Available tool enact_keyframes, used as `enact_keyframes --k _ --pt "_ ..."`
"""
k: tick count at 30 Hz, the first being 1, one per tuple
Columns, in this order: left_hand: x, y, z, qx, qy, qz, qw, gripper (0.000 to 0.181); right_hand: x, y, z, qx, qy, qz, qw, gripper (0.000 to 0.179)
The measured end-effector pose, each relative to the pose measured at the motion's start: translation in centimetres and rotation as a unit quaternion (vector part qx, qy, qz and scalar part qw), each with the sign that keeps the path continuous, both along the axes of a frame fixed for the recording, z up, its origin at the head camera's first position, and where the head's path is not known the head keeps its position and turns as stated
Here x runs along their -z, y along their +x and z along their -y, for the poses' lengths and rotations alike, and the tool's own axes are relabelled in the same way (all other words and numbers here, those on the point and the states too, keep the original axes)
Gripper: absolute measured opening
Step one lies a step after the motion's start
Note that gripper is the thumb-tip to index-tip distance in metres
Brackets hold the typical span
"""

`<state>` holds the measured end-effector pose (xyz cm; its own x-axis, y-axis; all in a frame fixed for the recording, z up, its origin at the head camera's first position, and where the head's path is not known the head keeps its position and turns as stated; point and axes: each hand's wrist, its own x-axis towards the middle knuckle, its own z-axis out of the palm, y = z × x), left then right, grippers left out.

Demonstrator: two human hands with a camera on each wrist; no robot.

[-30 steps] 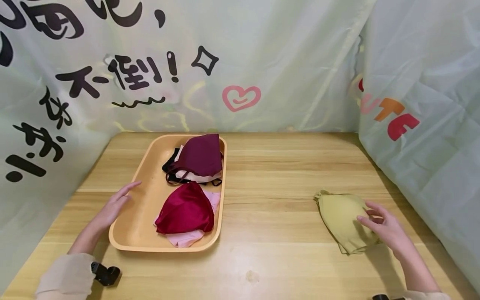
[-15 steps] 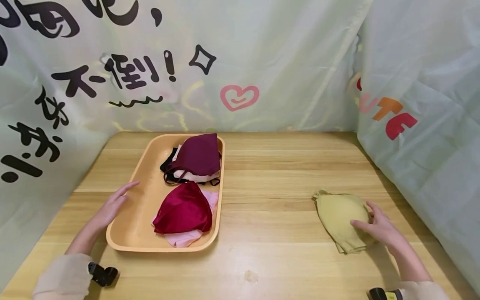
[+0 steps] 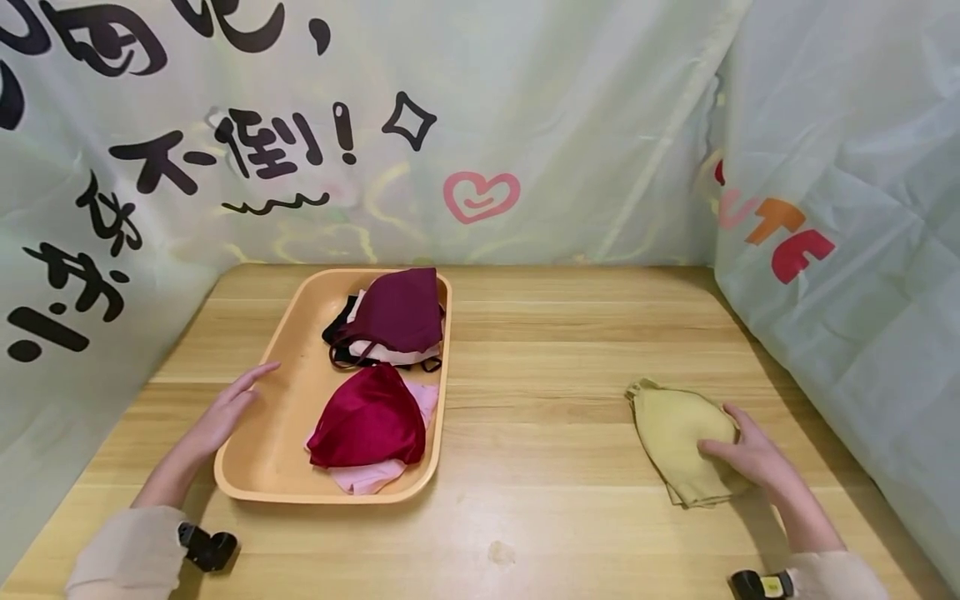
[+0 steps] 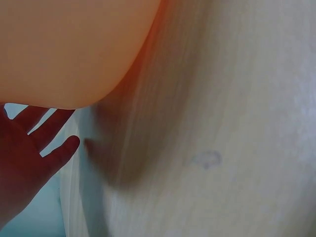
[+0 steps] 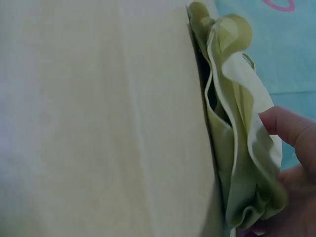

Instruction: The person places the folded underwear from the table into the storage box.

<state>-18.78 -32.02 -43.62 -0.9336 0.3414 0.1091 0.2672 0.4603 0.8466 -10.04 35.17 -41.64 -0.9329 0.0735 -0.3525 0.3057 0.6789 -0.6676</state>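
Note:
On the right of the table lies a folded yellow-green bra (image 3: 678, 442), its cup rounded on top. My right hand (image 3: 761, 454) grips its right side, with the thumb across the cup and the other fingers at the far edge. In the right wrist view, the bra's layered edges (image 5: 232, 143) stand slightly apart, and fingers curl beneath its near end. At the left, my left hand (image 3: 221, 417) rests by the rim of an orange tray (image 3: 255, 479), fingers extended along its outside. The left wrist view has the fingers partly hidden behind the tray wall.
Inside the tray, a dark purple bra (image 3: 397, 312) lies over white and black pieces at the back. A crimson satin bra (image 3: 371, 421) sits on pink fabric (image 3: 367, 477) in front. Printed curtains (image 3: 570, 133) hang behind and beside the wooden table (image 3: 540, 400).
My right hand has moved slightly left and closed on the yellow-green bra, whose cup is pressed a little narrower. The left hand and tray stay in place.

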Motion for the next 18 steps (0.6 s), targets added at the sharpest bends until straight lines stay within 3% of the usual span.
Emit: enact_keyframes --k 4,8,13,18 --pt "0.1 -0.1 0.1 -0.001 0.003 0.005 1.0 0.043 0.0 0.1 0.0 0.009 -0.002 0.004 1.0 0.091" --pt "0.1 -0.1 0.1 -0.001 0.009 0.008 0.9999 0.043 -0.1 0.4 0.2 0.012 -0.027 -0.019 0.9994 0.085" --pt "0.0 0.0 0.1 -0.003 0.003 0.01 0.9999 0.043 0.0 0.7 0.7 0.004 -0.089 -0.048 0.9949 0.078" --pt "-0.1 -0.1 -0.1 -0.004 0.002 0.014 0.9999 0.043 -0.1 0.6 1.4 -0.04 -0.176 -0.076 0.9807 0.07"
